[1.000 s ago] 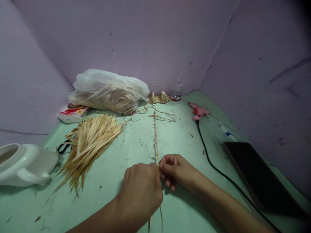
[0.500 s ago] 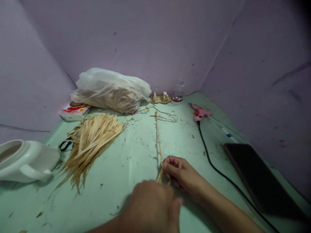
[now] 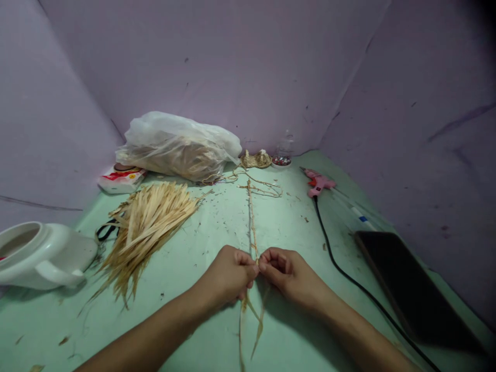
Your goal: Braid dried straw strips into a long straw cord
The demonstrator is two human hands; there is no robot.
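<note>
A thin tan braid of dried fibre (image 3: pixel 251 219) runs down the middle of the pale green table (image 3: pixel 186 330). At its near end my left hand (image 3: pixel 232 271) pinches it between thumb and fingers. Right beside, my right hand (image 3: pixel 289 269) is closed on the same spot, fingertips almost touching the left ones. Loose fibre strips (image 3: pixel 258 323) hang from under both hands towards me. The exact strands between the fingertips are hidden.
Left lie a bundle of dried strips (image 3: pixel 155 222) and a white pitcher (image 3: pixel 50 253). A plastic bag (image 3: pixel 178 144), woven slippers (image 3: pixel 256 159) and a bead container (image 3: pixel 281 160) stand at the back. Right are a pink glue gun (image 3: pixel 318 182), its black cord (image 3: pixel 337 258) and a dark phone (image 3: pixel 411 279).
My left hand has moved up and away from me, from a blurred spot near the front to the braid's end beside my right hand. The right hand stays nearly in place.
</note>
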